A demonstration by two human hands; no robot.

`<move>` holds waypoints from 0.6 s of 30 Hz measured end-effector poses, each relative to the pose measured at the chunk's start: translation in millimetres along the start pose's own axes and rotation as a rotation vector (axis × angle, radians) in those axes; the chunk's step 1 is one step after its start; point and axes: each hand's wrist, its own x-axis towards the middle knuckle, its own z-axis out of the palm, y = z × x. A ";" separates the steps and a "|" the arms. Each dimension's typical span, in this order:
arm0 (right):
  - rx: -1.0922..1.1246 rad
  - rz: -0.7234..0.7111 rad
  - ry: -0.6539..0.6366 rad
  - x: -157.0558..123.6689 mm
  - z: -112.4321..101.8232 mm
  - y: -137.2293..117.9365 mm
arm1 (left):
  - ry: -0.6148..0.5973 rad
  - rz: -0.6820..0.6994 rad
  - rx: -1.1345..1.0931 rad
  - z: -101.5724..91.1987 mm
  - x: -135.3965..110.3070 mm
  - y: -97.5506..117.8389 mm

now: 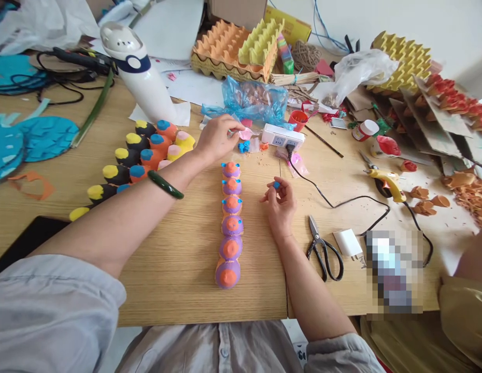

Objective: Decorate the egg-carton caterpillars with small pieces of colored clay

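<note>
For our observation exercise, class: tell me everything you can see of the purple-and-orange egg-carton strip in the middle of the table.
The strip is a single row of six domes, apparently moulded egg-carton pulp, painted purple with orange tops. The far three carry small blue bits at their sides. It lies on the wooden table, running away from the person, between the left hand and the right hand, which holds a blue piece; neither hand touches it.

One purple-orange caterpillar (230,228), six domed segments. Six yellow-tipped black cups (117,156) in row. Egg trays (221,44): one orange, two yellow. One pair scissors (324,251). One yellow glue gun (386,182). One white power strip (283,136). One white charger (346,242). One green bangle (165,185). One red cup (298,119). One small blue piece (277,185).
</note>
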 end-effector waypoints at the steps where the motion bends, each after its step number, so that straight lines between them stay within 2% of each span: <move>1: -0.005 -0.008 -0.011 0.0 -0.1 -0.3 | -0.004 -0.012 -0.002 -2.0 -2.0 -0.3; 4: -0.002 -0.015 -0.063 0.4 -0.6 -1.3 | -0.022 -0.019 -0.020 -9.7 -10.5 6.5; 6: 0.023 -0.007 -0.076 0.9 -0.9 -2.3 | -0.045 -0.002 -0.060 -17.0 -21.3 18.9; 10: 0.023 0.033 -0.101 0.7 -1.8 -4.1 | -0.069 0.032 -0.116 -31.5 -57.5 50.3; 12: -0.023 0.040 -0.128 -0.1 -2.2 -4.3 | -0.096 0.070 -0.122 -35.5 -77.6 59.3; 15: -0.092 -0.003 -0.141 -1.0 -2.6 -3.9 | -0.193 0.171 -0.105 -37.6 -101.6 59.8; 18: -0.143 -0.066 -0.165 -0.7 -3.1 -3.5 | -0.200 0.223 -0.091 -40.3 -117.5 54.2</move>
